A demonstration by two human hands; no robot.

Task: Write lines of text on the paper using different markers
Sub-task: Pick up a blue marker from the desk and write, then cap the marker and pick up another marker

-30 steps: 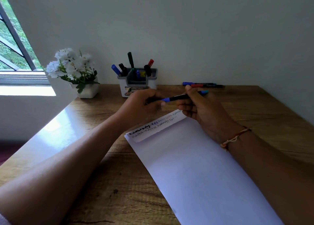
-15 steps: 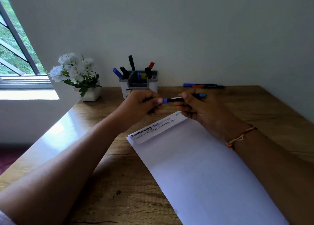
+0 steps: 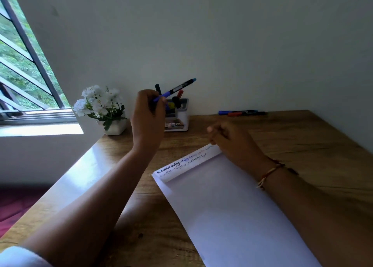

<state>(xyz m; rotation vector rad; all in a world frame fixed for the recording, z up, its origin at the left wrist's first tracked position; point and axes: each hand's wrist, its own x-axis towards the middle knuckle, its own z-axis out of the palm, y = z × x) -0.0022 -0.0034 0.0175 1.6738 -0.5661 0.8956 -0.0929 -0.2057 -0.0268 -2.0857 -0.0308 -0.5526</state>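
A white sheet of paper (image 3: pixel 232 206) lies slanted on the wooden desk (image 3: pixel 302 145), with two short lines of handwriting near its top edge. My left hand (image 3: pixel 148 115) is raised above the desk in front of the marker holder (image 3: pixel 181 117) and grips a blue marker (image 3: pixel 175 89) by its blue end, the other end pointing up and right. My right hand (image 3: pixel 230 139) rests at the paper's top right corner, fingers curled, holding nothing that I can see.
The grey and white holder stands at the back with several markers upright in it. Blue, red and black markers (image 3: pixel 242 112) lie by the wall at the right. A white pot of white flowers (image 3: pixel 101 107) sits near the window at the left.
My left hand has lifted the blue marker up toward the holder. My right hand has let go of the marker and dropped onto the paper's top corner.
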